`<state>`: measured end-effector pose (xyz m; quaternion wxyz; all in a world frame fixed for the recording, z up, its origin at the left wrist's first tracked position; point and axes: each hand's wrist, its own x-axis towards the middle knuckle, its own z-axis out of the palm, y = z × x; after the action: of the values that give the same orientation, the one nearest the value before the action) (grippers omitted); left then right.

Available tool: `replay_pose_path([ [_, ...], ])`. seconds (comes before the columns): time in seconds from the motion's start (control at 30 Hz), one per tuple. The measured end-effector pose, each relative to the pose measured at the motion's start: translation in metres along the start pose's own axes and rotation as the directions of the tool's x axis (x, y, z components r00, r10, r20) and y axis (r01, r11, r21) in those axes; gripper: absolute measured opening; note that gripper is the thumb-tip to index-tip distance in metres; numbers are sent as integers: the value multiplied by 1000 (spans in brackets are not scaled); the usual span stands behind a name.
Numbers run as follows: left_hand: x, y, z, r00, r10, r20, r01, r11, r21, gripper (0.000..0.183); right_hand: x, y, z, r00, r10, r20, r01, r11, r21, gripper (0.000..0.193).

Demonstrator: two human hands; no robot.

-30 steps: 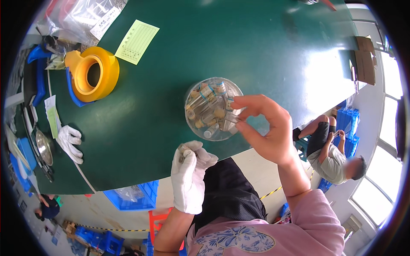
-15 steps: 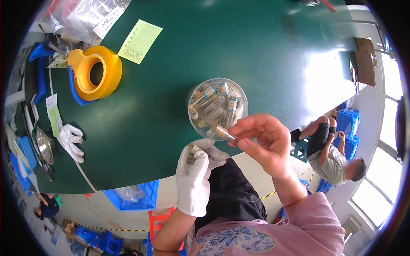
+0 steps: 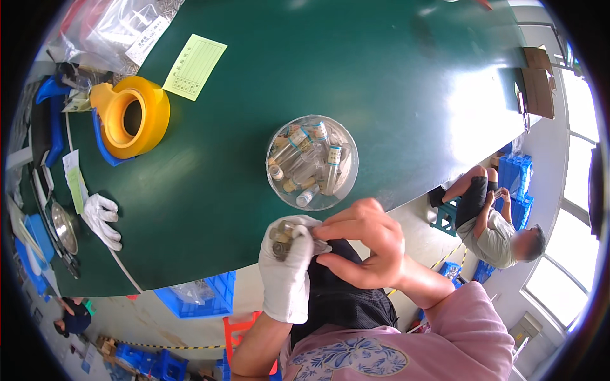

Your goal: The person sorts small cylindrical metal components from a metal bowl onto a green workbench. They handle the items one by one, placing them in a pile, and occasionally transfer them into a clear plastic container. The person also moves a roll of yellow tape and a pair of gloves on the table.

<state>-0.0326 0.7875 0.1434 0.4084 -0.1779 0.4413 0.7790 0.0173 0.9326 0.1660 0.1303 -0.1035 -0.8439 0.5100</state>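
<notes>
Green surface (image 3: 216,171), near edge: many vials (image 3: 333,166) remain in a tub (image 3: 345,190); your left hand (image 3: 284,260) clasps several, your right hand (image 3: 370,249) pinches another.

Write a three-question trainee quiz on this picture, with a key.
1. Multiple choice: What covers the left hand? A) blue rubber glove; B) white fabric glove; C) nothing.
2. True or false: The bare right hand is outside the round, clear container of small, transparent, cylindrical vials.
3. Fill in: Seen in the picture, the yellow, ring-shaped tape roll lies to the ____ of the container.

Key: 1. B. 2. True. 3. Left.
</notes>
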Motion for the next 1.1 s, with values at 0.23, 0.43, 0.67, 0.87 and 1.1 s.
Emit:
replay_pose_path([
  [0.23, 1, -1, 2, 998, -68, 20, 70, 988, -136, 10, 34, 21, -21, 997, 14, -77, -53, 844, -534, 43],
  [0.43, 3, -3, 3, 999, -32, -6, 32, 999, -27, 11, 34, 29, -19, 998, 6, -65, -34, 893, -448, 37],
  [0.67, 5, 1, 6, 998, -44, -46, 41, 997, -59, 14, 26, 24, -30, 995, -90, -38, 79, 971, -228, 24],
  [0.87, 5, 11, 16, 987, -151, 54, 144, 982, 120, 17, 24, 17, -42, 997, 31, 77, -32, 999, 16, 20],
  [1.1, 8, 10, 21, 970, -235, 62, 234, 972, 26, 19, 26, 24, -32, 994, 33, 107, -40, 997, 71, 22],
])
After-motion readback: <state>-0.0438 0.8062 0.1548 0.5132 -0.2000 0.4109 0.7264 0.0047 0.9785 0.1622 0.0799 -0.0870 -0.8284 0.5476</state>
